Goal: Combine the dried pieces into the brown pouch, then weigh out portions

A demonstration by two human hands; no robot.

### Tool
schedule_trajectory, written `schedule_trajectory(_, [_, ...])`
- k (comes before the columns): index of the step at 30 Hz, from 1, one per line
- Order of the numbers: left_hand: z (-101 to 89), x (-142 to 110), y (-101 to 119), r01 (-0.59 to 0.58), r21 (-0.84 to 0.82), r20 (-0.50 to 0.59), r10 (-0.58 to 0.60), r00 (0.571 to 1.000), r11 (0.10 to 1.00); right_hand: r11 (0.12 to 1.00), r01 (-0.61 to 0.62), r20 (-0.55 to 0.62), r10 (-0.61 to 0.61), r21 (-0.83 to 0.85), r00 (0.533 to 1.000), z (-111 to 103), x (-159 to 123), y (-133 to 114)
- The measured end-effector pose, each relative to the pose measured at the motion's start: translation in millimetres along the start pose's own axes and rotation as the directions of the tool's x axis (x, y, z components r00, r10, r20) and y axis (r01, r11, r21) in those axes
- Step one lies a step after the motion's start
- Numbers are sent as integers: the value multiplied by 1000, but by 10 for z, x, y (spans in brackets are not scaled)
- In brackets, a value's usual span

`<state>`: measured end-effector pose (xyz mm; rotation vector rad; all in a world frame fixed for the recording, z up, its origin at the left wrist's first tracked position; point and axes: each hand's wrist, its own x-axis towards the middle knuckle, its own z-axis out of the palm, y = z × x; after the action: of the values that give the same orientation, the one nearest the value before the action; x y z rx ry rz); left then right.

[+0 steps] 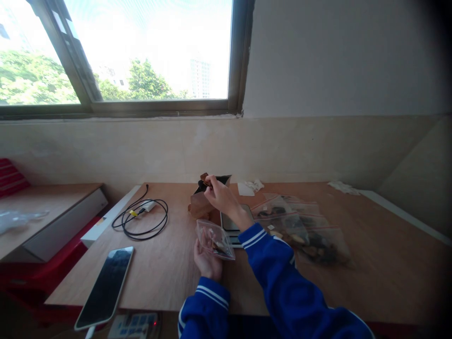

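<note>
In my left hand (208,263), near the front of the table, rests a clear zip bag (216,241) with reddish-brown and pale pieces inside, the fingers curled around it from below. My right hand (226,200) is raised farther back, its fingers pinched on a brown piece (204,177) whose kind I cannot make out. That piece is above the mouth of an open brown bag (202,203) with a dark inside. Partly hidden under my right wrist is a small flat scale (229,225).
Several clear zip bags (310,235) of dark and tan pieces lie to the right. White tissues (250,187) sit at the back. On the left are a coiled black cable (165,221) and a phone (106,287) plugged in at the front edge. A power strip (134,325) is below.
</note>
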<state>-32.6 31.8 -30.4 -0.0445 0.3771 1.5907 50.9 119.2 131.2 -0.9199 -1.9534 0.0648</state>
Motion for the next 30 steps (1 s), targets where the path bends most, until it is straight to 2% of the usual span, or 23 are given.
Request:
schedule_trajectory(7, [1, -6, 5, 2, -7, -4, -2, 1000, 1000, 999, 44, -62, -43, 2, 997, -74, 63, 21])
schedule_trajectory(18, [-38, 14, 1, 3, 7, 18, -3, 1000, 1000, 994, 75, 43, -72, -77, 996, -66, 143, 145])
schedule_trajectory(22, [-19, 7, -4, -5, 4, -6, 5, 1000, 1000, 993, 63, 28, -60, -101, 998, -63, 138, 183])
schedule_trajectory(27, [-8, 9, -4, 9, -16, -10, -9, 1000, 1000, 968, 75, 43, -67, -238, 997, -78, 131, 186])
schedule_trajectory(30, [-17, 14, -1, 15, -23, -8, -15, 1000, 1000, 957, 56, -4, -60, -286, 998, -105, 105, 128])
